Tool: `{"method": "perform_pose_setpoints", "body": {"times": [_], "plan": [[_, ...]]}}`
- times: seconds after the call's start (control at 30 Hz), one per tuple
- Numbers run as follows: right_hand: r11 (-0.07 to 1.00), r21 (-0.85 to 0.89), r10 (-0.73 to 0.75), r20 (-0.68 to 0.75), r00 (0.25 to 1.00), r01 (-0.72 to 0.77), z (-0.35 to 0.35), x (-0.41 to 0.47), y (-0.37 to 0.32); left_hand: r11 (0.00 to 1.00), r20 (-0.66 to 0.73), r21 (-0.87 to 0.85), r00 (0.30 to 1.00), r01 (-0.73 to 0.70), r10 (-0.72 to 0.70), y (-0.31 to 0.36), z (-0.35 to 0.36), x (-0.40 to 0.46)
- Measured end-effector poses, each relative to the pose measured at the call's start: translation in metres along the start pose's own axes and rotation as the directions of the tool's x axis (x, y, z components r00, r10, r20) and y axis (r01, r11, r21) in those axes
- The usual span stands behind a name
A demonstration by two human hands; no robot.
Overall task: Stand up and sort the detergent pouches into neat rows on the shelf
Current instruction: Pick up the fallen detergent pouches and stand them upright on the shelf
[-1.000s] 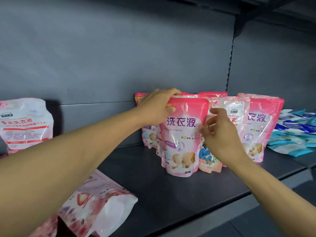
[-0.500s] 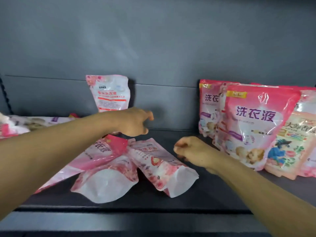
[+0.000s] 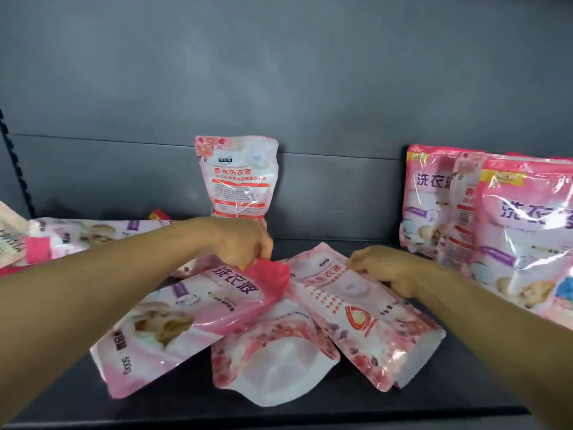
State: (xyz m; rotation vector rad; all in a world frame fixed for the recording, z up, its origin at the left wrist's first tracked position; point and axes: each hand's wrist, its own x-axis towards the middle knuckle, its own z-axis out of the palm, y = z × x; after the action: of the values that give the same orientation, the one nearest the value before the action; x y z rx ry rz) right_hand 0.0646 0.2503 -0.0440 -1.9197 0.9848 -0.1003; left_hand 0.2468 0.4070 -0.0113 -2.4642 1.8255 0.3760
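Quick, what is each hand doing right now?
Left hand: grips the top edge of the lying pink pouch.
Right hand: fingers curled on the flowery pouch; real grip cannot be told.

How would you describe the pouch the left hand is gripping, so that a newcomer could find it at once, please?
Look at the dark shelf, where three pouches lie flat at the front. The left hand grips the top edge of the leftmost pouch. Unlike its two floral neighbours, it has a solid pink top and large purple lettering.
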Motion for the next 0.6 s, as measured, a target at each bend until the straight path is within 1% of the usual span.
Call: {"method": "perform_pose_setpoints", "body": {"times": [0.07,0.1,0.17,0.27,0.4,0.5,0.6], "plan": [[0.995,0.094,-0.012,-0.032,0.999,0.015,-0.003,-0.004,0.001,0.997,0.043,0.068,0.998,-0.045,0.042,-0.004,0.001,0.005],[0.993,0.112,-0.015,-0.059,0.998,0.022,-0.004,-0.006,0.002,0.994,0.055,0.083,0.997,-0.067,0.062,-0.006,0.002,0.007],[0.993,0.101,-0.036,-0.161,0.986,0.053,-0.008,-0.014,0.002,0.99,0.071,0.084,0.991,-0.116,0.11,-0.01,0.002,0.01],[0.975,0.162,-0.085,-0.35,0.933,0.15,-0.015,-0.03,0.0,0.982,0.06,0.033,0.981,-0.184,0.182,-0.017,0.002,0.011],[0.943,0.219,-0.113,-0.495,0.861,0.25,-0.03,-0.06,-0.005,0.963,-0.004,-0.056,0.964,-0.265,0.265,-0.025,-0.002,0.009],[0.912,0.202,-0.163,-0.622,0.766,0.358,-0.043,-0.078,-0.01,0.948,-0.037,-0.08,0.951,-0.309,0.307,-0.025,-0.007,0.007],[0.887,0.143,-0.189,-0.756,0.626,0.44,-0.054,-0.087,-0.009,0.933,-0.121,-0.102,0.935,-0.345,0.333,-0.022,-0.021,0.001]]}}
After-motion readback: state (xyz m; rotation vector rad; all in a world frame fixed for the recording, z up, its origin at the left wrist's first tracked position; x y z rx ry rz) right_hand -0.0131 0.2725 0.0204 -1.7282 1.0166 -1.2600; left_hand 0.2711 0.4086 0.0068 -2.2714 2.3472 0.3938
